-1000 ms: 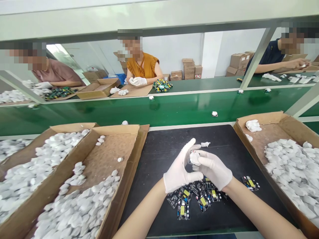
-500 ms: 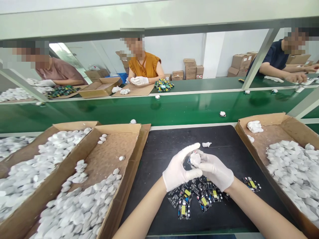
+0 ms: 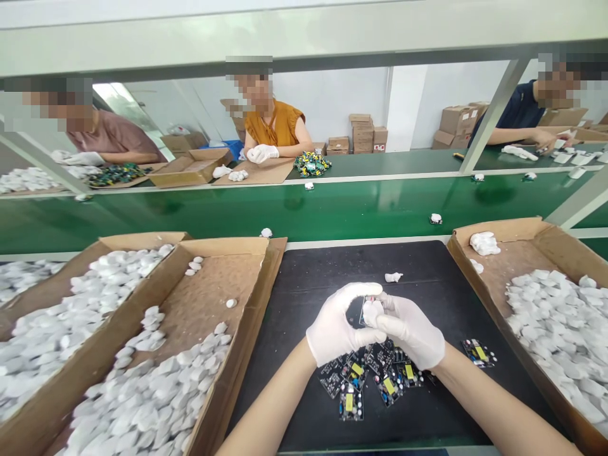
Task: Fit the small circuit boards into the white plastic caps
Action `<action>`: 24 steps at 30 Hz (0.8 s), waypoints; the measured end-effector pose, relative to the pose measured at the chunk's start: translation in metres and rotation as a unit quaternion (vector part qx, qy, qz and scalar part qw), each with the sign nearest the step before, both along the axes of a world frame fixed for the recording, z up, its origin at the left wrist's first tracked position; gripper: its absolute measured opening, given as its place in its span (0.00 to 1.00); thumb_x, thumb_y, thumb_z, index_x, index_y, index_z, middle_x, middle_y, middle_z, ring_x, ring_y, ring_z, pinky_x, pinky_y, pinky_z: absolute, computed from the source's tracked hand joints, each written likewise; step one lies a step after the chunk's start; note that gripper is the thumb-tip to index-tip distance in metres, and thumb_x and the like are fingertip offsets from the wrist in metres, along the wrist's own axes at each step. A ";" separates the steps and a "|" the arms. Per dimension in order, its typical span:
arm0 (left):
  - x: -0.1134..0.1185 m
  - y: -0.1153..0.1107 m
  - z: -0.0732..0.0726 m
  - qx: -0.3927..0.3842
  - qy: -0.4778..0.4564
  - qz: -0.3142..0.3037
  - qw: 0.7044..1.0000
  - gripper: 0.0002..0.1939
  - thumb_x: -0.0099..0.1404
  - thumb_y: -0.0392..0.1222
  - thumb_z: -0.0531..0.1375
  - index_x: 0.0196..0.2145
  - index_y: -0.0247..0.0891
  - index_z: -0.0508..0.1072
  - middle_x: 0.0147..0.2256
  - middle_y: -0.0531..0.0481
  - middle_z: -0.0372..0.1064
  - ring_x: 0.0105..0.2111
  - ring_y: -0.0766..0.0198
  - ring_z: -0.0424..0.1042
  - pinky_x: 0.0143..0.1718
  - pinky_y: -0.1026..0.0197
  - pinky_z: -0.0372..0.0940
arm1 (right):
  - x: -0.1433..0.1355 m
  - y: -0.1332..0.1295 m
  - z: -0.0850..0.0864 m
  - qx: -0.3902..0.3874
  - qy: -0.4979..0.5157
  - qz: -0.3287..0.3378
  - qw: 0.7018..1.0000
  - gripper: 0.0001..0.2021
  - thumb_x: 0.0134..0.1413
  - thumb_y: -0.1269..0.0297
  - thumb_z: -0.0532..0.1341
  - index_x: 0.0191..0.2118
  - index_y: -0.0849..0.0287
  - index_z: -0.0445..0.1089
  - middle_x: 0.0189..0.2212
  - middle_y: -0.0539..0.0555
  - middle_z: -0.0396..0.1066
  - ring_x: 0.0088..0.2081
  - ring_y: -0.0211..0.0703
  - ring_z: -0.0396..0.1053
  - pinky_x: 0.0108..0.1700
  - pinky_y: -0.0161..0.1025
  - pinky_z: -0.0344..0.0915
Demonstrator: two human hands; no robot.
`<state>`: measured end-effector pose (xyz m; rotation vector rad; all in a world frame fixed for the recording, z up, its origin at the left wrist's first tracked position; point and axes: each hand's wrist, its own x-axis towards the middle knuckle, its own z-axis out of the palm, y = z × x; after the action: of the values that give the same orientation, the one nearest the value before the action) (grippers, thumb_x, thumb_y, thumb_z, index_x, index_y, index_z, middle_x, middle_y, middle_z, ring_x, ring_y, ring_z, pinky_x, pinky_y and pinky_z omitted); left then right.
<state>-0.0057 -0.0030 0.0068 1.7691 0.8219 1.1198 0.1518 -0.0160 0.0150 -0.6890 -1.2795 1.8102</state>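
Both gloved hands meet over the black work mat [image 3: 313, 272], around a small circuit board [image 3: 365, 304] with a soft white lump [image 3: 373, 313] on its face. My left hand [image 3: 338, 322] curves round the board's left side, fingers above and thumb below. My right hand [image 3: 414, 326] grips it from the right, its thumb pressing against the white lump. Much of the board is hidden by the gloves. Below them lie several loose circuit boards [image 3: 349, 402] with yellow-topped parts, and a single board [image 3: 479, 352] rests farther right.
Cardboard trays of white pieces stand left [image 3: 156, 392] and right [image 3: 555, 329]. A small white scrap [image 3: 393, 277] lies beyond my hands. Past the mat, a green conveyor [image 3: 351, 212] carries boards with white lumps. Three co-workers sit across it, behind a metal frame [image 3: 496, 114].
Boards on the green conveyor have shifted to the right. My hands have dipped slightly, still holding the board. The co-worker at far right has moved their hands.
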 end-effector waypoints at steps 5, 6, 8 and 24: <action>0.001 0.001 -0.002 -0.007 -0.031 -0.039 0.999 0.28 0.47 0.46 0.68 0.45 0.39 0.68 0.47 0.43 0.69 0.49 0.52 0.67 0.51 0.51 0.62 | 0.000 0.001 0.001 0.023 -0.005 -0.014 1.000 0.12 0.47 0.56 0.62 0.27 0.61 0.65 0.27 0.51 0.59 0.32 0.40 0.56 0.38 0.38 0.55; 0.001 0.001 -0.003 -0.001 -0.029 -0.021 0.999 0.26 0.48 0.46 0.68 0.44 0.39 0.69 0.46 0.43 0.69 0.48 0.52 0.68 0.51 0.51 0.62 | 0.000 0.002 0.000 0.028 0.010 -0.013 0.999 0.13 0.47 0.54 0.61 0.27 0.61 0.65 0.27 0.52 0.59 0.33 0.41 0.57 0.39 0.39 0.55; 0.002 0.000 -0.002 0.018 -0.011 0.010 1.000 0.24 0.48 0.44 0.68 0.43 0.39 0.71 0.45 0.43 0.70 0.47 0.53 0.69 0.50 0.52 0.63 | 0.000 0.001 -0.001 0.031 0.024 -0.008 0.999 0.14 0.47 0.53 0.61 0.28 0.61 0.65 0.28 0.52 0.59 0.32 0.41 0.56 0.39 0.39 0.55; 0.002 0.007 -0.007 0.045 0.012 -0.005 0.999 0.23 0.46 0.39 0.68 0.42 0.39 0.71 0.45 0.44 0.70 0.47 0.54 0.69 0.51 0.52 0.63 | 0.001 0.004 -0.002 0.039 0.001 -0.003 0.999 0.13 0.44 0.55 0.62 0.27 0.61 0.64 0.27 0.51 0.60 0.32 0.41 0.57 0.38 0.39 0.55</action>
<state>-0.0040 0.0039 -0.0004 1.8620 0.7862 1.1472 0.1525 -0.0117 0.0133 -0.6462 -1.3375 1.7469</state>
